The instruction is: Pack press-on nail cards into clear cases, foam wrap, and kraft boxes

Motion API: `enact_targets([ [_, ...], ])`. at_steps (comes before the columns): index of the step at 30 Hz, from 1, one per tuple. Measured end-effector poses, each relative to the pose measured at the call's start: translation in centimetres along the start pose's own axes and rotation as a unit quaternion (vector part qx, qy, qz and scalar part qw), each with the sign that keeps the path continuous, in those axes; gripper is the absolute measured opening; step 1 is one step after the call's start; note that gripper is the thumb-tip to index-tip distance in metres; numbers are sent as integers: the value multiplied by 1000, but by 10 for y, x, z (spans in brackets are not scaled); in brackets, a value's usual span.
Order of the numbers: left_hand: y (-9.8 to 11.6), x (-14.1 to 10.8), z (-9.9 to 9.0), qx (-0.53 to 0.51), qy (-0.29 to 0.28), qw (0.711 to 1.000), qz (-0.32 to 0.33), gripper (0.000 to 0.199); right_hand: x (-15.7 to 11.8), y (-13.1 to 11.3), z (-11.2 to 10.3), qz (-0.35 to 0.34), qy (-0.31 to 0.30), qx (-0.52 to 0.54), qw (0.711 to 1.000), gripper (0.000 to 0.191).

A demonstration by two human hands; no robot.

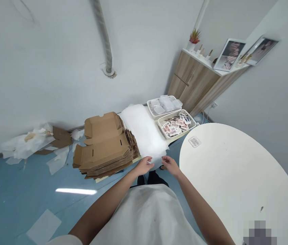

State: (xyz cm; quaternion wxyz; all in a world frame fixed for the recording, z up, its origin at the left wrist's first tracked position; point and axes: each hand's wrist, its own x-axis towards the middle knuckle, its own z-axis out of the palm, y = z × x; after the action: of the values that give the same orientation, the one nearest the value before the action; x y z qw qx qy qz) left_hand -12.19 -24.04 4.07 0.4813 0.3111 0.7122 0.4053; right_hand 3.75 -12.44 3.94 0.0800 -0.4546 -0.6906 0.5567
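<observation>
A stack of thin white foam sheets (pixel 144 127) lies on the low table, its near end reaching toward my body. My left hand (pixel 144 166) is at the left side of that near end, with thumb and fingers curled on the sheet. On the opposite side, my right hand (pixel 171 165) has its fingertips bent at the sheet's right edge. White material hangs between the two hands. Folded brown cardboard boxes (pixel 105 143) are piled just left of the foam.
A basket of clear plastic cases (pixel 159 109) and a basket of printed nail cards (pixel 169 136) stand behind. The round white table (pixel 235 177) at right carries a small clear tray (pixel 194 142). A wooden cabinet (pixel 197 75) stands behind; scrap wrapping (pixel 29 141) litters the left floor.
</observation>
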Motion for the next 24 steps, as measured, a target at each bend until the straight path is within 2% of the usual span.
enact_targets([
  [6,21,30,5,-29,39,998,-28,49,56,-19,-7,19,-29,-65,997,49],
  [11,40,77,5,-93,111,987,-74,60,110,-34,0,6,-62,-76,995,56],
  [15,40,114,6,-137,162,966,-146,64,143,-44,9,-16,-76,-104,991,59],
  [19,31,131,11,-176,187,949,-182,63,161,-43,19,-27,-78,-152,985,60],
  [24,27,135,18,-161,221,940,-203,60,166,-30,28,-58,-65,-170,982,55],
])
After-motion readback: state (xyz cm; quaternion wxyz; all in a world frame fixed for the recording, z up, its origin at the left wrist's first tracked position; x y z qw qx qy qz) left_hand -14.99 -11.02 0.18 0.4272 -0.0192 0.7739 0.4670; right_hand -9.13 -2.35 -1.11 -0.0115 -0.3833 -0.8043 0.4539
